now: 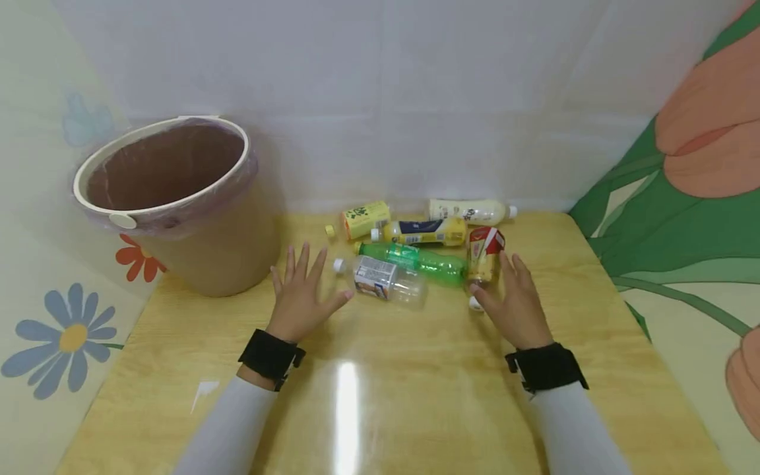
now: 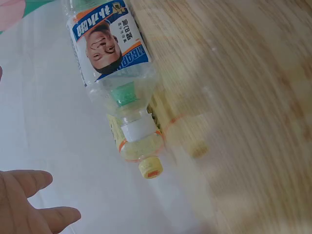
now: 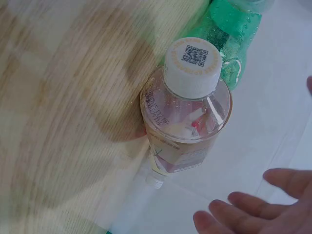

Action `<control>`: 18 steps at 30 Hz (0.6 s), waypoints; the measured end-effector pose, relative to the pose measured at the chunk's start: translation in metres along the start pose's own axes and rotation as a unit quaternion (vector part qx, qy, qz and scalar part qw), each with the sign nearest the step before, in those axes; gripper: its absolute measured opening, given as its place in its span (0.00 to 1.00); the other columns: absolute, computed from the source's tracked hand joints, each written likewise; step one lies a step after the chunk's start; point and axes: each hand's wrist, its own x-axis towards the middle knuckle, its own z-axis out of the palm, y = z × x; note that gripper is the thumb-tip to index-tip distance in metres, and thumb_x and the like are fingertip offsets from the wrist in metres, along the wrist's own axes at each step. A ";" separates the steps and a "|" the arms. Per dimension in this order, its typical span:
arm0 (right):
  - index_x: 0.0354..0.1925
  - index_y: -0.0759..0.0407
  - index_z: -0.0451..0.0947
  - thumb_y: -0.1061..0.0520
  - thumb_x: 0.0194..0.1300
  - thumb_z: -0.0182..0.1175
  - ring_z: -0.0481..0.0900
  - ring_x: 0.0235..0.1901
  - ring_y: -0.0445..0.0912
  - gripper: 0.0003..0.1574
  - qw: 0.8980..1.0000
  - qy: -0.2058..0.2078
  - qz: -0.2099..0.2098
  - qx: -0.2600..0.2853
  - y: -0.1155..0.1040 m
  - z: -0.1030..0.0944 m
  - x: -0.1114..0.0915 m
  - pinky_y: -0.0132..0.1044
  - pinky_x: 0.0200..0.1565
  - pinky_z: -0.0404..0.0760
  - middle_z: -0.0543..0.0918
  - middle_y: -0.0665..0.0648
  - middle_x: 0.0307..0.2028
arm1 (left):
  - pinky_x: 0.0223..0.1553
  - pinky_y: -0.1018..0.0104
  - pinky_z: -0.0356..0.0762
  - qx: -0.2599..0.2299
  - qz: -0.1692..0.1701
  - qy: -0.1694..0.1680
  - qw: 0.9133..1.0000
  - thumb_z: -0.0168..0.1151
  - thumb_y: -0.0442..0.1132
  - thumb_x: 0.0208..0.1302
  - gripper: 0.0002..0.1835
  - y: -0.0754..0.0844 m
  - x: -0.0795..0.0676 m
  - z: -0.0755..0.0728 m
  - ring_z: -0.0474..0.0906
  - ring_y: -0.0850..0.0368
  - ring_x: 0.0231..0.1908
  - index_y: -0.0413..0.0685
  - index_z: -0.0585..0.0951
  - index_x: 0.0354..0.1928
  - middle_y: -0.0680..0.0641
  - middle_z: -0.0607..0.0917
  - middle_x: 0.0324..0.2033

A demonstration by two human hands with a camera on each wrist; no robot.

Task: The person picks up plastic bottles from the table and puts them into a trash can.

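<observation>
My left hand [image 1: 299, 300], fingers spread, is over the table just left of a clear bottle [image 1: 404, 285] with a white cap. The right hand [image 1: 519, 307] has its fingers apart beside a red-labelled bottle [image 1: 483, 254], whose white cap [image 3: 192, 68] faces the right wrist camera. Neither hand holds anything. Between them lies a green bottle [image 1: 436, 262]. Behind it are a yellow bottle with a dark label [image 1: 424, 232], a yellow-labelled bottle [image 1: 367, 220] with a yellow cap, and a pale cream bottle [image 1: 469, 211]. All the bottles lie on their sides.
At the left stands a tall brown bin [image 1: 220, 244] with a white rim and a clear liner. The wooden table [image 1: 415, 396] meets a pale wall sheet [image 1: 404, 99] at the back. Painted flower panels flank both sides.
</observation>
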 end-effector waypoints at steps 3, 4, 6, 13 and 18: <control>0.73 0.56 0.33 0.35 0.67 0.52 0.42 0.65 0.69 0.55 1.000 0.003 0.000 -0.007 0.000 0.001 0.003 0.70 0.55 0.56 0.36 0.68 0.70 | 0.58 0.30 0.24 0.005 -0.001 0.003 1.000 0.45 0.78 0.54 0.51 0.001 -0.001 0.001 0.22 0.46 0.67 0.61 0.46 0.73 0.46 0.37 0.71; 0.73 0.57 0.33 0.35 0.67 0.52 0.43 0.65 0.69 0.54 1.000 0.005 0.000 -0.012 0.001 0.001 0.004 0.70 0.55 0.56 0.36 0.69 0.70 | 0.59 0.30 0.24 0.010 0.000 0.004 1.000 0.44 0.79 0.54 0.51 0.001 -0.001 0.001 0.22 0.46 0.67 0.61 0.45 0.73 0.46 0.36 0.71; 0.73 0.58 0.34 0.36 0.68 0.52 0.44 0.64 0.70 0.54 1.000 0.010 0.000 -0.017 0.002 0.001 0.006 0.70 0.56 0.56 0.37 0.70 0.70 | 0.58 0.29 0.26 0.017 0.002 0.003 1.000 0.43 0.79 0.54 0.51 0.004 -0.001 0.002 0.22 0.46 0.67 0.61 0.44 0.73 0.47 0.35 0.71; 0.73 0.57 0.32 0.34 0.68 0.50 0.44 0.63 0.71 0.55 1.000 0.001 0.003 -0.007 0.002 -0.004 0.010 0.70 0.55 0.56 0.35 0.70 0.70 | 0.58 0.28 0.29 0.011 0.009 -0.007 1.000 0.42 0.79 0.55 0.52 0.010 0.005 -0.001 0.23 0.45 0.67 0.56 0.47 0.73 0.46 0.35 0.71; 0.73 0.56 0.30 0.32 0.67 0.49 0.44 0.64 0.70 0.56 1.000 -0.011 0.014 -0.010 -0.001 -0.005 0.014 0.71 0.55 0.55 0.35 0.70 0.70 | 0.59 0.30 0.25 0.003 0.009 -0.016 1.000 0.42 0.79 0.54 0.53 0.010 0.009 0.000 0.22 0.45 0.67 0.55 0.48 0.73 0.46 0.35 0.71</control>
